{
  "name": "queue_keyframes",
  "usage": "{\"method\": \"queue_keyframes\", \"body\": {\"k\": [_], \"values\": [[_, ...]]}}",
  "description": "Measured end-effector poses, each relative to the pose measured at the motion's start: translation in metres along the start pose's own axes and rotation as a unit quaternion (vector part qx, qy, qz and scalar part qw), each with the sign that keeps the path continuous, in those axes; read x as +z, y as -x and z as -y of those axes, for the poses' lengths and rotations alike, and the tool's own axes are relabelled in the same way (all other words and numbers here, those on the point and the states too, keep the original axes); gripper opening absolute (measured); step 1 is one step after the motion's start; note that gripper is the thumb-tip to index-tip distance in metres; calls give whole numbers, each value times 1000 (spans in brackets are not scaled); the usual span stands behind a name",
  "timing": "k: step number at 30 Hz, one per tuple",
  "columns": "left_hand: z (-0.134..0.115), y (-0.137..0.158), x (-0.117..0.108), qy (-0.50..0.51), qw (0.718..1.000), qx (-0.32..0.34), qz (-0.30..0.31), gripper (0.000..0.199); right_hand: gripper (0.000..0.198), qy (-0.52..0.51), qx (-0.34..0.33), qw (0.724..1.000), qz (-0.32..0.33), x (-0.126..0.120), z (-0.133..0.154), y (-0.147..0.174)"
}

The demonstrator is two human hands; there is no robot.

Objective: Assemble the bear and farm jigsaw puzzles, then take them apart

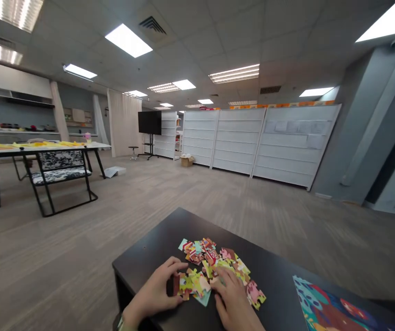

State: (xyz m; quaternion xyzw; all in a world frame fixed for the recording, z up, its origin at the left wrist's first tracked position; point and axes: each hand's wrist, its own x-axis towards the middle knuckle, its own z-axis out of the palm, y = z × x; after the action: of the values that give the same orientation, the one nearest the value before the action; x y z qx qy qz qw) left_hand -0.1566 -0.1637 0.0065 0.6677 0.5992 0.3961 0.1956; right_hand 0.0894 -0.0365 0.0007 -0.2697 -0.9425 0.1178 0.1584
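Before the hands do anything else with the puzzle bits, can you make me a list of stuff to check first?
1. Left hand beside the jigsaw pieces, thumb and fingers apart: ok.
2. Right hand at the pile: ok, its fingers are over some pieces.
3. Right hand pinching a piece: cannot tell, the hand hides its grip.
4. Visible pieces on the black table: ok.
5. Pieces spread out singly: not ok, many overlap in a heap.
6. Whole colourful picture in view: not ok, the frame's bottom edge cuts it off.
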Motion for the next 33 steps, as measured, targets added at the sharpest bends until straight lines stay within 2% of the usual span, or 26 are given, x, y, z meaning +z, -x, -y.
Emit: {"method": "queue_keyframes", "body": {"k": [4,8,11,15,19,26,33], "values": [[-8,22,-1,-5,1000,-15,-7,75,44,-38,-13,999,-22,-6,7,3],[-18,28,6,2,1000,-8,-13,74,60,-74,-86,993,40,-3,29,3],[-21,24,12,-4,1000,3,-7,73,58,-64,-78,994,50,2,34,1],[-12,19,15,1,1000,22,-13,76,31,-52,-5,999,-9,3,18,2],[-3,18,17,43,998,33,-31,77,18,-67,-1,997,-45,3,7,3],[-2,19,24,56,995,34,-74,59,19,-89,-39,986,-132,0,12,-4],[-3,18,28,-11,996,-3,-86,66,30,-160,19,952,-259,-7,4,-4]]}}
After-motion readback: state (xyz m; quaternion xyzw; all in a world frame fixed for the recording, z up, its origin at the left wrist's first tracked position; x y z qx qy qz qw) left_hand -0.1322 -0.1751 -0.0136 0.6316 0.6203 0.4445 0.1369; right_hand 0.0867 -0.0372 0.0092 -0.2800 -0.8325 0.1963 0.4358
